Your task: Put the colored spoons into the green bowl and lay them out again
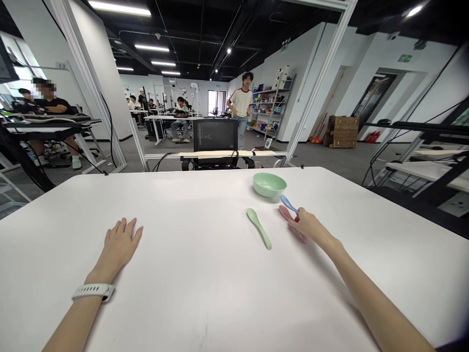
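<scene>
My right hand [308, 227] has its fingers closed around the handle of a blue spoon [288, 203], whose bowl end points toward the green bowl [269, 186]. Beneath the same hand a pink spoon [285, 213] lies on the table, its middle partly covered by my fingers. To the left of these rests a light green spoon [261, 231], bowl end away from me. The green bowl stands upright just beyond the spoons. My left hand [119, 244] lies palm down on the left of the table with fingers spread, holding nothing.
The white table [183, 274] has its far edge just beyond the green bowl. Behind it stand a metal frame [293, 132] and a black office chair [215, 136]. A person [242, 105] is upright farther back; others sit at desks.
</scene>
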Demonstrator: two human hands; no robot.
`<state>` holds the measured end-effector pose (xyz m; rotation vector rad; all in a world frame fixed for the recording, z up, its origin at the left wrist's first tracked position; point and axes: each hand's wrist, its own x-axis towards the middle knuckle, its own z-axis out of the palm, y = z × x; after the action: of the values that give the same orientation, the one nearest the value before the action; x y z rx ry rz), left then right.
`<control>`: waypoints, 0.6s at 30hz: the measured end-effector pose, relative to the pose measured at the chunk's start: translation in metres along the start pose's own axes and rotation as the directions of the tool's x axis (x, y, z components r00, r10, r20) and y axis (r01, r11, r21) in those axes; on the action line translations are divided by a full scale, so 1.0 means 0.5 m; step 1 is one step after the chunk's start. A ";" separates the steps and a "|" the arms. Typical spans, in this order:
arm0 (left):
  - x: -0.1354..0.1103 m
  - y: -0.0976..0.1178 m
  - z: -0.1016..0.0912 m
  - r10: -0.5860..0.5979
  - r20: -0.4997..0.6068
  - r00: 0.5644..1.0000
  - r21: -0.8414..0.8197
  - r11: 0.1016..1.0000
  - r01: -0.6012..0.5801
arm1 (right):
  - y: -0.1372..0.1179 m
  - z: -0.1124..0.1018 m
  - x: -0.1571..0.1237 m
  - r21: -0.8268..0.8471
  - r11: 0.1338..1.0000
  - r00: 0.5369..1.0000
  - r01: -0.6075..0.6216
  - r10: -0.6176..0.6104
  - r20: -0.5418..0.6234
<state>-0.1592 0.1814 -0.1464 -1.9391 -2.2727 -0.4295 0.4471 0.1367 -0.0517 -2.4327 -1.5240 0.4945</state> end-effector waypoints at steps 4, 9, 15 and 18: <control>-0.002 0.005 -0.002 -0.010 0.012 1.000 0.000 1.000 0.010 | -0.009 -0.013 -0.017 0.030 0.999 1.000 0.009 -0.009 -0.022; -0.004 0.005 -0.001 -0.012 0.004 1.000 0.008 1.000 0.012 | -0.027 -0.010 -0.035 0.159 0.980 0.983 0.118 -0.093 -0.157; -0.004 0.002 0.000 -0.003 -0.016 1.000 -0.002 1.000 0.003 | -0.072 0.066 -0.068 0.131 0.920 0.924 0.369 -0.349 -0.157; -0.003 0.002 -0.002 -0.002 0.001 1.000 0.004 1.000 0.002 | -0.091 0.103 -0.088 0.141 0.920 0.931 0.365 -0.358 -0.076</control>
<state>-0.1580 0.1796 -0.1457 -1.9359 -2.2745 -0.4243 0.3716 0.1173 -0.0753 -1.9707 -1.7892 0.4522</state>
